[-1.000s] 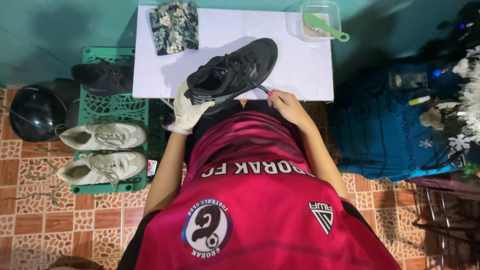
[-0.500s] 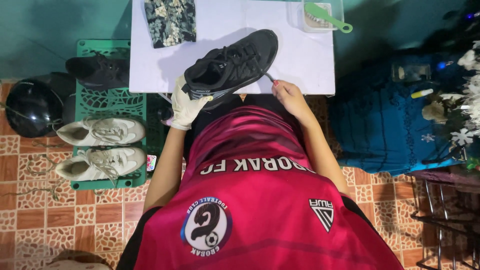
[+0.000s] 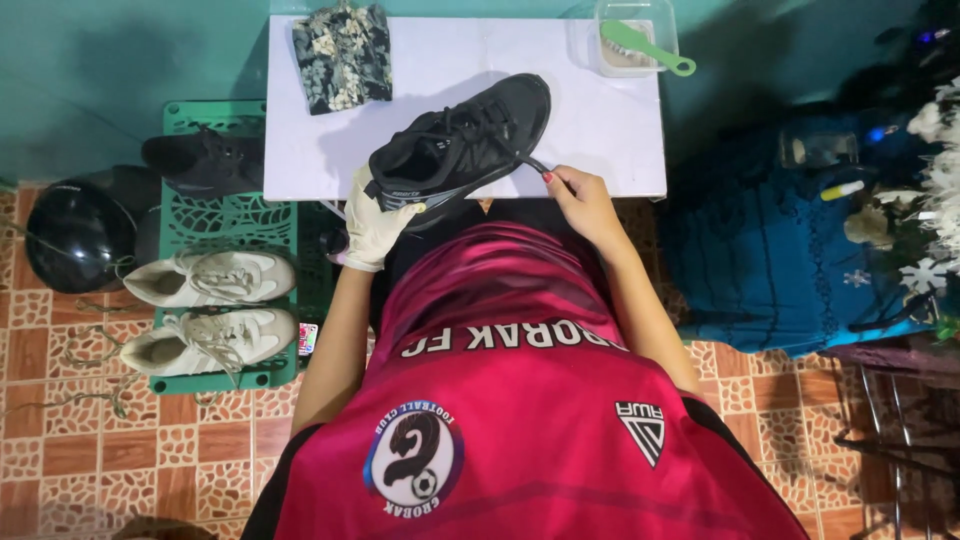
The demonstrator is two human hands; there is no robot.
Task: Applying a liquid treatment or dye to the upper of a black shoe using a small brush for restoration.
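Looking down from the head camera, the left hand [image 3: 377, 222], in a pale glove, is wrapped around the heel of a black sneaker [image 3: 462, 147], and the bare right hand [image 3: 583, 200] pinches the end of a black shoelace [image 3: 533, 163] at the shoe's 3 o'clock side. The sneaker sits tilted on the near edge of a small white table [image 3: 600, 130], half over the person's lap. I think the shoe could slip off that edge if the gloved hand lets go, because only part of it rests on the table. The lace could also slide out of the fingers, since they hold just its tip. At the table's 11 o'clock lies a folded flowery cloth [image 3: 341, 55], and at 1 o'clock a clear tub [image 3: 634, 35] holds a green brush [image 3: 646, 47]. At 9 o'clock a green plastic crate [image 3: 235, 215] carries another black shoe [image 3: 200, 163] and two white sneakers [image 3: 212, 305], beside a black helmet [image 3: 78, 232]. A blue cloth bundle [image 3: 765, 260] fills the 3 o'clock side.
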